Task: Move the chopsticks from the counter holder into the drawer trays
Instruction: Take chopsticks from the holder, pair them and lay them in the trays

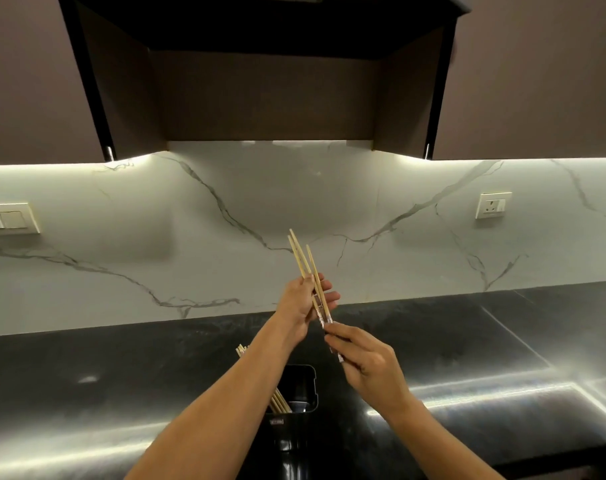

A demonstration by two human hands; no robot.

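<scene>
Chopsticks (303,263) look light, stiff and slick, up above the bench (467,344): left grip (299,303) wraps their middles, right grip (367,365) pinches the butt ends. More sit in the holder (314,389). Grab mid-length, I'd say.

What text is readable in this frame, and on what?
No text reads clearly.
Small label on the black holder: too blurred.
Printed bands on the held chopsticks: too small to tell text from pattern.
Wall socket: no readable marking.
</scene>
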